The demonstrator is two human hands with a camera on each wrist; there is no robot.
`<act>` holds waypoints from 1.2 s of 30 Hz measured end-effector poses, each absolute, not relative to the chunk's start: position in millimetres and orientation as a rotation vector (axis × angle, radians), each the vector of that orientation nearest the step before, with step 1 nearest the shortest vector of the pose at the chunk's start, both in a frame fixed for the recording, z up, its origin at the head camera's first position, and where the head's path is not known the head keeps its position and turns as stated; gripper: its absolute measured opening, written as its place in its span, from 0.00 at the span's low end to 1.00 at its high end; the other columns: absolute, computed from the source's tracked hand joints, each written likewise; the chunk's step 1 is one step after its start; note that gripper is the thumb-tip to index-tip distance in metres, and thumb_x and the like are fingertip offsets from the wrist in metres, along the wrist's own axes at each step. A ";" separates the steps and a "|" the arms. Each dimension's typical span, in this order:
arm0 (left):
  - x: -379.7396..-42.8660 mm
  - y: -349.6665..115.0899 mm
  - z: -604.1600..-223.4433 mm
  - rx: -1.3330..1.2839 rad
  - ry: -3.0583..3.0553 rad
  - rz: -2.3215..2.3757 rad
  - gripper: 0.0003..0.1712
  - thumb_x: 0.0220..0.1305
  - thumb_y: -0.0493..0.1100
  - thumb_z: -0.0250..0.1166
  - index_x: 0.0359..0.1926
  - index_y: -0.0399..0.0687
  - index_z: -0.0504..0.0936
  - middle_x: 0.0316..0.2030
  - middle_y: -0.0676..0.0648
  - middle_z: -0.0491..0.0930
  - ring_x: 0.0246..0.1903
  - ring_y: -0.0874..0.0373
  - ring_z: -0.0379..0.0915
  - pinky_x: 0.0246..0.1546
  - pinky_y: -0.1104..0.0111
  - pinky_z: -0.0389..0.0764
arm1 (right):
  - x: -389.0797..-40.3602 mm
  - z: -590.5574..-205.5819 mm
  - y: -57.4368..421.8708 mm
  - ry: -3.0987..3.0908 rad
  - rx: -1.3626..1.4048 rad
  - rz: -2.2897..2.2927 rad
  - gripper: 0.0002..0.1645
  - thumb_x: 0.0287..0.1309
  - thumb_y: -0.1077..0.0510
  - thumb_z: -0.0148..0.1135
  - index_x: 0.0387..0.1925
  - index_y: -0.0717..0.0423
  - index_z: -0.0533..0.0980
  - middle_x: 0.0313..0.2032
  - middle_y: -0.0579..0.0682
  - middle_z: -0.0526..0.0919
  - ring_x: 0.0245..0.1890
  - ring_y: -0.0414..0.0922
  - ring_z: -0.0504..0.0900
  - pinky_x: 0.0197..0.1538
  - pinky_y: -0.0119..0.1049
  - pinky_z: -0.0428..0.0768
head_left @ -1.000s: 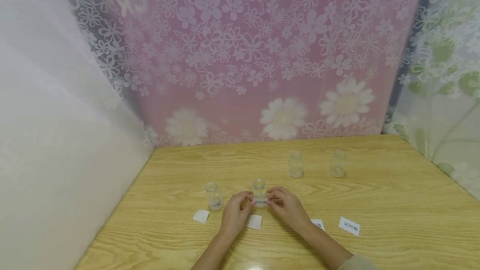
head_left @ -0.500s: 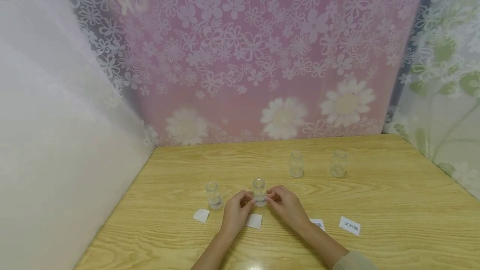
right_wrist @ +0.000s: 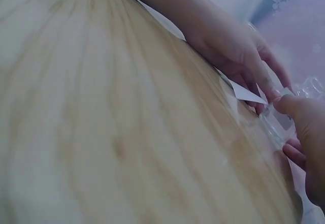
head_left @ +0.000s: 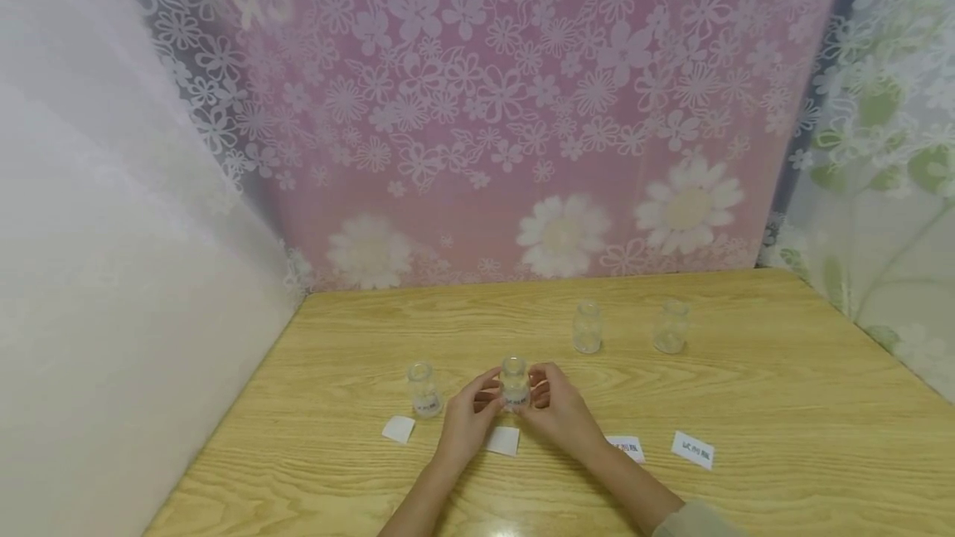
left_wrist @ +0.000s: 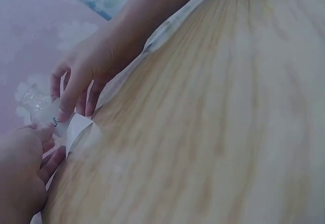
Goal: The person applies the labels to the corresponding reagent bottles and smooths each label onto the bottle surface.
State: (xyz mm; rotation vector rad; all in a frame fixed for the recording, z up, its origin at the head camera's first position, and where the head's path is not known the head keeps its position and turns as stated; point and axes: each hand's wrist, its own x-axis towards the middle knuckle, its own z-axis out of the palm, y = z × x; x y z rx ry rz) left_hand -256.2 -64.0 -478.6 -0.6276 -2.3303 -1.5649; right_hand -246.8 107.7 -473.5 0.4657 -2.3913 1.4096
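In the head view a small clear glass bottle point(head_left: 514, 371) stands between both hands, a white label point(head_left: 516, 399) with dark characters across its lower front. My left hand point(head_left: 467, 413) holds the bottle from the left, thumb low on the front near the label and fingers round the side. From the right, my right hand point(head_left: 561, 413) holds it the same way, its thumb pressing by the label. Both wrist views show the thumbs at the label and the clear bottle point(left_wrist: 41, 104) behind them; the far fingertips are partly hidden.
Left of the hands stands another labelled glass bottle point(head_left: 424, 388). Two bottles without visible labels, one here point(head_left: 588, 328) and one further right point(head_left: 671, 327), stand behind. White paper pieces point(head_left: 399, 429) and printed labels point(head_left: 693, 449) lie on the wooden table point(head_left: 358, 487).
Earlier the fingers pinched the label's ends at the bottle's sides. Now both thumbs have come in toward the label's front, and the fingers reach further round the bottle.
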 end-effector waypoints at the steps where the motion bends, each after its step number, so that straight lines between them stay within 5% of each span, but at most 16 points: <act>1: -255.9 -64.2 -478.1 -0.620 -2.341 -1.575 0.23 0.59 0.36 0.63 0.56 0.43 0.74 0.42 0.44 0.79 0.39 0.53 0.78 0.38 0.71 0.77 | -247.0 -474.3 105.5 -2.404 0.448 1.383 0.35 0.40 0.59 0.75 0.49 0.65 0.67 0.38 0.49 0.73 0.34 0.43 0.75 0.36 0.32 0.78; 7: -253.7 -64.4 -475.7 -0.603 -2.345 -1.664 0.21 0.60 0.38 0.61 0.56 0.42 0.75 0.43 0.43 0.78 0.41 0.51 0.77 0.38 0.72 0.77 | -245.8 -475.8 92.8 -2.458 0.394 1.123 0.39 0.42 0.49 0.74 0.49 0.65 0.66 0.37 0.49 0.69 0.32 0.42 0.72 0.32 0.33 0.75; 17: -252.8 -63.1 -475.4 -0.610 -2.255 -1.746 0.20 0.58 0.32 0.62 0.53 0.34 0.75 0.42 0.39 0.78 0.41 0.46 0.76 0.39 0.70 0.78 | -242.1 -467.7 99.0 -2.432 0.508 1.164 0.29 0.44 0.57 0.73 0.44 0.62 0.67 0.34 0.47 0.68 0.30 0.43 0.73 0.31 0.30 0.76; 26: -231.3 -61.8 -442.8 -0.609 -2.288 -1.735 0.23 0.53 0.22 0.61 0.52 0.28 0.73 0.41 0.32 0.76 0.41 0.37 0.74 0.44 0.56 0.75 | -252.6 -471.5 122.5 -2.386 0.817 1.180 0.24 0.47 0.67 0.67 0.46 0.63 0.68 0.35 0.50 0.75 0.34 0.46 0.78 0.37 0.32 0.78; 36: -253.6 -65.0 -476.5 -0.603 -2.282 -1.710 0.24 0.52 0.28 0.65 0.53 0.35 0.75 0.41 0.39 0.78 0.41 0.45 0.77 0.42 0.67 0.77 | -254.6 -471.0 128.4 -2.420 0.810 1.326 0.18 0.53 0.65 0.63 0.47 0.63 0.71 0.34 0.49 0.78 0.34 0.46 0.78 0.38 0.34 0.78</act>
